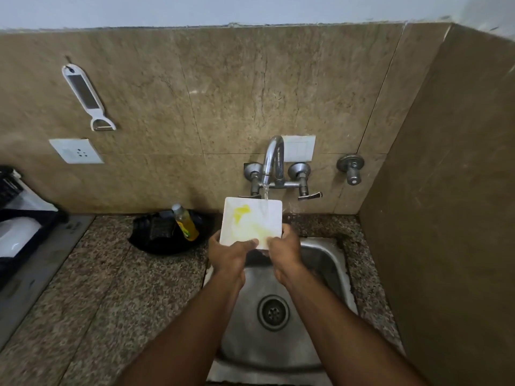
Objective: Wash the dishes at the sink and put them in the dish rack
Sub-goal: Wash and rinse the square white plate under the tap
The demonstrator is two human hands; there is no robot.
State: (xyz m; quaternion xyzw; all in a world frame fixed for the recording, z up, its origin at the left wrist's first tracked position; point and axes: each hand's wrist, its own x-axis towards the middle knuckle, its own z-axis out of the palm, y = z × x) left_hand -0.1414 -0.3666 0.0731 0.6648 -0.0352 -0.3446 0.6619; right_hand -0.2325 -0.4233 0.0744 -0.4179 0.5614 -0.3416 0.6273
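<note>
We held the square white plate (252, 221) over the sink (326, 260), tilted up toward the wall, with the tap (271, 160) running onto its upper right edge. Our left hand (230, 253) pinched the near left corner, thumb laid across the face; our right hand (284, 247) clasped the near right corner, fingers curled behind it. Each grip was therefore closed on the plate, and only along its lower edge.

Yellow residue was smeared across the middle of the plate, and the stream fell to the right of the thickest patch. We judged that the stain could stay on unless the plate was shifted under the water or rubbed.

The main risk was a slip. The wet, probably greasy surface was held by one edge alone, so a loosened thumb could have dropped it into the steel basin and chipped it.

Water striking the tilted face could also have splashed toward the wall plate (298, 147) behind the tap or run down our wrists.

The soap bottle (186, 222) stood on the bench (111, 274) to the left, untouched. The dish rack (25, 227) sat at the far left, well apart, so a dripping carry across the bench lay ahead.
</note>
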